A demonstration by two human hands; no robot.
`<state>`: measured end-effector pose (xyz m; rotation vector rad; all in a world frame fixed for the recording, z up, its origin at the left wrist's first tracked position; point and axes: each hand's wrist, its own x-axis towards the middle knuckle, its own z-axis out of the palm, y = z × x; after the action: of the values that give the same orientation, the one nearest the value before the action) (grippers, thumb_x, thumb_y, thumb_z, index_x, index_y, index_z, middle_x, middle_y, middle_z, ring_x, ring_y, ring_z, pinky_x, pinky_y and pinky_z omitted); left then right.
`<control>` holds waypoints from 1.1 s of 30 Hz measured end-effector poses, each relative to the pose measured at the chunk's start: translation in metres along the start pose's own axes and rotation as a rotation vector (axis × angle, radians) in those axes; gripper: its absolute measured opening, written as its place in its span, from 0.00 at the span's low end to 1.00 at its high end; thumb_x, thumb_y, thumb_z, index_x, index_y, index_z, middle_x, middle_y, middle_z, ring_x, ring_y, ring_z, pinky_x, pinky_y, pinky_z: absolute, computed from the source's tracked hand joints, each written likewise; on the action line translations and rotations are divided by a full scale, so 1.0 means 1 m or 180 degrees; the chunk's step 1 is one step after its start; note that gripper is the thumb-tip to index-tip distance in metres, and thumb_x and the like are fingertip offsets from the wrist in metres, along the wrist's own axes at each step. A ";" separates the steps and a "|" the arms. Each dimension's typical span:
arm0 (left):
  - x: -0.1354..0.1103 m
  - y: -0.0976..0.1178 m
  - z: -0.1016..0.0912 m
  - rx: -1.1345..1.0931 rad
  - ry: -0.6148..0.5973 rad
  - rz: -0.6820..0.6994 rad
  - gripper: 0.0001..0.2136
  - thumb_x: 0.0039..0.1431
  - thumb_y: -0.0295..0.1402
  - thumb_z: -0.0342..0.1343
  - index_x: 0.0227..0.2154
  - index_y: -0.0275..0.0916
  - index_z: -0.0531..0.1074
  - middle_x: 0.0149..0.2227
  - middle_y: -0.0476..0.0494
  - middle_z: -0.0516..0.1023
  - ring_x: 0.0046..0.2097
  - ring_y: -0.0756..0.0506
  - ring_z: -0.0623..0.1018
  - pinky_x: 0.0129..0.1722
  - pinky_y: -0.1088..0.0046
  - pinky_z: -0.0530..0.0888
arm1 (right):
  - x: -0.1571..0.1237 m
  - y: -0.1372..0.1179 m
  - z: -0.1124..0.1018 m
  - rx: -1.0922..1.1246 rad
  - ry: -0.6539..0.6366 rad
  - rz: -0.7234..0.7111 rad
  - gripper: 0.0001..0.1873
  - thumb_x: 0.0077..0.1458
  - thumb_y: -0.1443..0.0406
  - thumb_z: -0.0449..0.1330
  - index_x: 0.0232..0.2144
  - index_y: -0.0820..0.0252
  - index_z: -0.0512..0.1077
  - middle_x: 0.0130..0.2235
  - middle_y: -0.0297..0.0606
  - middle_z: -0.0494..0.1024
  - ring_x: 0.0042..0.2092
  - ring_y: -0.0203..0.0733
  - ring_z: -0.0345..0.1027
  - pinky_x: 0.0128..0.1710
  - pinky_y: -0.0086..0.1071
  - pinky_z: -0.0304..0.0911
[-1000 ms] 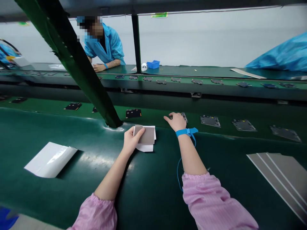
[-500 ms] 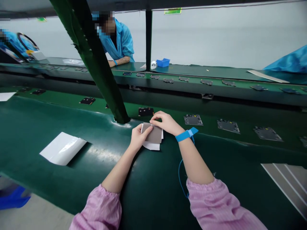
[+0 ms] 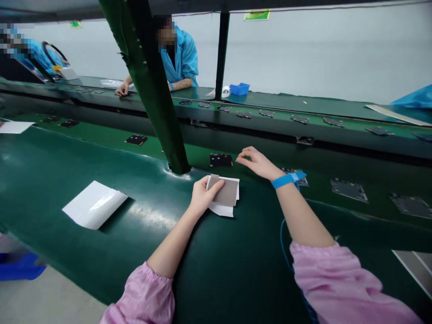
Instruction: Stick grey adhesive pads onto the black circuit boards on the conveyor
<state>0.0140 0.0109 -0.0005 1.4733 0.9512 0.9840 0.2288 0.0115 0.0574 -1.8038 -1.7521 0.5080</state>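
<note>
My left hand (image 3: 202, 195) is closed around the left edge of a grey-brown sheet with white backing (image 3: 227, 192), thumb on top. Loose white flaps stick out at its right and lower edges. My right hand (image 3: 258, 163), with a blue wrist strap (image 3: 288, 179), is raised to the upper right of the sheet. Its thumb and forefinger are pinched together; anything between them is too small to make out. Just left of those fingertips lies a black circuit board (image 3: 221, 159) on the green strip.
More circuit boards (image 3: 349, 189) lie along the strip. A slanted green post (image 3: 158, 103) stands left of the board. A curled white sheet (image 3: 94, 204) lies at left, grey sheets (image 3: 416, 267) at right. Across the line, a person in blue (image 3: 184, 58) leans over boards.
My right hand has left the sheet and moved up and right, beside the black board. My left hand keeps its hold. Across the line, the person's hand now touches a board.
</note>
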 end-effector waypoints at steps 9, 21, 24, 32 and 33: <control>-0.001 0.002 0.001 -0.0070 -0.0078 -0.0147 0.15 0.50 0.45 0.61 0.25 0.36 0.74 0.25 0.48 0.74 0.28 0.49 0.71 0.27 0.76 0.66 | 0.068 0.044 0.003 -0.0400 -0.0883 -0.0051 0.12 0.56 0.60 0.56 0.29 0.60 0.76 0.42 0.42 0.76 0.46 0.45 0.68 0.50 0.37 0.60; -0.002 0.001 0.001 -0.0040 -0.0122 -0.0182 0.14 0.50 0.44 0.61 0.25 0.36 0.73 0.26 0.47 0.74 0.28 0.49 0.71 0.26 0.76 0.66 | 0.080 0.070 -0.005 -0.0586 -0.1260 -0.0099 0.12 0.54 0.58 0.57 0.27 0.58 0.76 0.46 0.42 0.76 0.49 0.48 0.68 0.53 0.39 0.58; -0.002 0.002 0.001 -0.0028 -0.0098 -0.0187 0.13 0.50 0.43 0.61 0.25 0.36 0.73 0.26 0.47 0.75 0.28 0.49 0.72 0.26 0.76 0.66 | 0.077 0.072 -0.004 -0.0604 -0.1229 -0.0094 0.12 0.53 0.58 0.57 0.25 0.58 0.76 0.44 0.43 0.76 0.50 0.49 0.67 0.53 0.40 0.58; -0.002 0.002 0.001 -0.0006 -0.0099 -0.0144 0.13 0.51 0.42 0.61 0.25 0.36 0.74 0.25 0.47 0.75 0.29 0.48 0.73 0.26 0.76 0.67 | 0.057 0.079 -0.007 -0.0350 -0.0500 0.0306 0.10 0.48 0.61 0.62 0.34 0.58 0.71 0.42 0.43 0.76 0.46 0.48 0.68 0.49 0.42 0.63; -0.002 0.002 0.001 -0.0015 -0.0098 -0.0146 0.13 0.51 0.42 0.61 0.25 0.36 0.74 0.26 0.47 0.75 0.29 0.48 0.73 0.26 0.76 0.66 | 0.052 0.075 -0.006 -0.0275 -0.0264 0.0417 0.11 0.48 0.62 0.62 0.36 0.59 0.70 0.43 0.44 0.75 0.45 0.47 0.68 0.48 0.42 0.63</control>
<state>0.0142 0.0081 0.0009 1.4528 0.9557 0.9273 0.2948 0.0637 0.0207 -1.9939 -1.7422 0.5751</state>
